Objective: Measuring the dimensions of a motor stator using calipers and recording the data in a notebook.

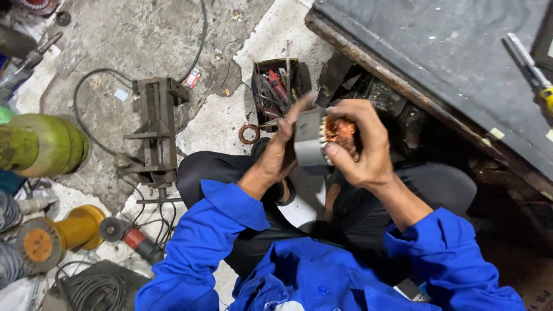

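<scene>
1. In the head view, a grey laminated-steel motor stator with copper windings [315, 141] is held up above the lap, between both hands, over the cracked concrete floor [144, 40].
2. The left hand [276, 154] is pressed against the stator's left side, its fingers [296, 109] stretched up along the steel rather than curled shut.
3. The right hand [363, 144] is wrapped round the winding end, its fingers closed on the stator, with the thumb laid over the grey edge.
4. The copper coil is partly hidden by the right hand, so its condition cannot be told.
5. A judgement: the work is best done with the steel body kept firmly braced, so that the thin copper wire is handled gently and not kinked.
6. A dark open box of hand tools [276, 86] lies on the floor just beyond the hands, and a yellow-handled tool [533, 72] rests on the dark counter [449, 52] at right.
</scene>
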